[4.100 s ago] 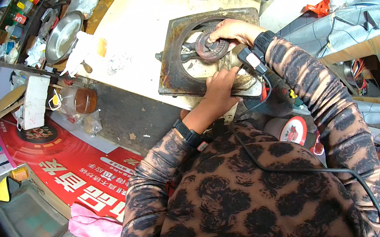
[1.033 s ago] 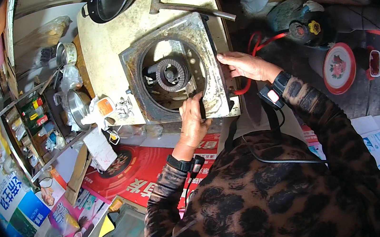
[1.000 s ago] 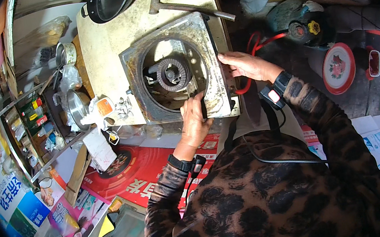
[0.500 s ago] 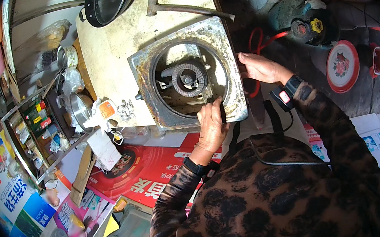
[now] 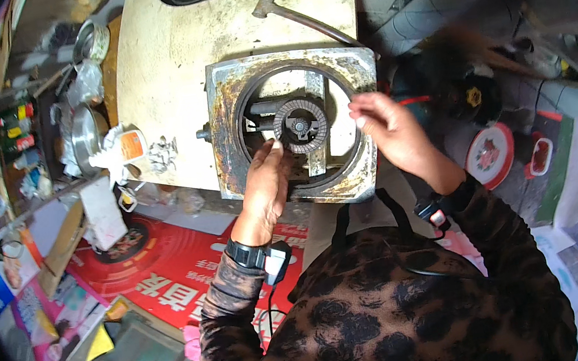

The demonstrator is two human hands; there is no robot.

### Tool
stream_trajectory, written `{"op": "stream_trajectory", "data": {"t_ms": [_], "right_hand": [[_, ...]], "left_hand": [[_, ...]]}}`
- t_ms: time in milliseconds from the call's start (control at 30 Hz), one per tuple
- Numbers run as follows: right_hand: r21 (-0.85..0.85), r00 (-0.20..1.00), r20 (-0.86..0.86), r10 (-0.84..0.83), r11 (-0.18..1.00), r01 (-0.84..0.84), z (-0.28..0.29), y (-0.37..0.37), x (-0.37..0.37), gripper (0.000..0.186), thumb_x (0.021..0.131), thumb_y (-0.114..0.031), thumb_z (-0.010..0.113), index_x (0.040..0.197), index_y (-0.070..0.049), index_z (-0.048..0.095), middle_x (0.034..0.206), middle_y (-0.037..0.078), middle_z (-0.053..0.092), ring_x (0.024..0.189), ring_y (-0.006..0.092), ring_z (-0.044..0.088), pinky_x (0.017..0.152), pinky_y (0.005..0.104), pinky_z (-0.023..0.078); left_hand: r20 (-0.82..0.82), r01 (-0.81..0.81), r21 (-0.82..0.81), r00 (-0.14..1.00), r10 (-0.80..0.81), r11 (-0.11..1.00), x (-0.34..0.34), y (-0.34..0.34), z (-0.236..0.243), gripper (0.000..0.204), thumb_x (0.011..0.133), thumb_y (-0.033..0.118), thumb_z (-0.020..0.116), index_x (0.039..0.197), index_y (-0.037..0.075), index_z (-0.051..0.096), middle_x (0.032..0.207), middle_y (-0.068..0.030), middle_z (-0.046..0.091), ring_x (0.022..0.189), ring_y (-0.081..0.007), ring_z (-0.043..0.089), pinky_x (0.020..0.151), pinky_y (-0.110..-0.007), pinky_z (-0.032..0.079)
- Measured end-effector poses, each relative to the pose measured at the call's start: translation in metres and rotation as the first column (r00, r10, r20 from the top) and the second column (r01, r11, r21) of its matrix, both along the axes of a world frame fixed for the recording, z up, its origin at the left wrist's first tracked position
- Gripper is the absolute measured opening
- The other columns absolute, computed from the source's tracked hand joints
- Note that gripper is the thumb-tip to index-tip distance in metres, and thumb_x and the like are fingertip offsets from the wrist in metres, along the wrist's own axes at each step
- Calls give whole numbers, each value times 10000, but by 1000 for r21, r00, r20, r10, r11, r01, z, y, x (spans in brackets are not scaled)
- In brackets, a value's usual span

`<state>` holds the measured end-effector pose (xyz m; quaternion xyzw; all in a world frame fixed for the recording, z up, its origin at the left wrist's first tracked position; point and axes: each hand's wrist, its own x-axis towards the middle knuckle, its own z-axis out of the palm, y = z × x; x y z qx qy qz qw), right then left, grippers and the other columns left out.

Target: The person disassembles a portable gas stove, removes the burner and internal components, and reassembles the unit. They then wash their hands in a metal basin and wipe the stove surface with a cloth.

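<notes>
In the head view, the burner (image 5: 299,126) already sat inside the stove (image 5: 227,134) on the table (image 5: 164,65), though whether it was fixed I couldn't tell. My left hand (image 5: 265,182) crossed the near rim, fingers bent beside the burner, grip unclear; my right hand (image 5: 399,133), loosely open, was empty over the stove's right edge.

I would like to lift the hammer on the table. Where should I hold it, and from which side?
Probably the middle of its handle, with the right hand coming from above and right: it is slim, slanting rightward toward you from the head. Its tip lies close to the stove, so avoid that end.
</notes>
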<state>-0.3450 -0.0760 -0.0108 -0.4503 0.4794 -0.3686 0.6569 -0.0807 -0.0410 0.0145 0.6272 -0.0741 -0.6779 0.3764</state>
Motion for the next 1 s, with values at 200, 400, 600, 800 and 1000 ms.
{"op": "stream_trajectory", "data": {"t_ms": [200,400,600,800,1000], "right_hand": [[93,876,-402,267,963,-251,-2,-13,34,457,1017,-128,593,1406,72,462,1291,181,635,1158,214,631,966,328,504],[173,844,-436,311,950,-261,-22,-17,48,445,974,-212,645,1286,89,544,965,227,696,831,299,688,735,410,525],[260,889,-370,269,949,-178,-26,-20,53,408,983,-179,657,1266,98,563,1006,171,706,868,237,684,740,382,540],[466,970,-230,85,884,33,-3,-16,60,390,999,-141,634,1313,81,568,1126,115,685,952,196,659,794,350,548],[434,988,-150,29,900,39,-12,-8,59,433,1009,-145,620,1368,77,525,1236,135,646,1042,221,644,818,361,557]], "left_hand": [[-335,-123,125,929,158,985,-2,1,-34,332,1013,388,651,1173,96,642,1095,-18,662,1039,-170,590,991,-374,454],[-399,-117,103,905,149,988,4,0,-50,295,1042,322,613,1207,81,654,1159,-40,696,1042,-164,633,975,-337,501],[-572,-170,15,807,148,985,-2,-4,-57,357,1058,262,581,1300,1,596,1283,-96,654,1163,-221,621,1059,-383,484],[-561,-157,-24,819,117,987,-5,-4,-51,359,1069,263,556,1295,-14,591,1283,-105,648,1142,-235,634,1026,-393,518],[-372,-104,-8,923,94,995,-11,-3,-55,385,1074,332,539,1268,6,606,1253,-98,661,1101,-212,638,958,-388,529]]}}
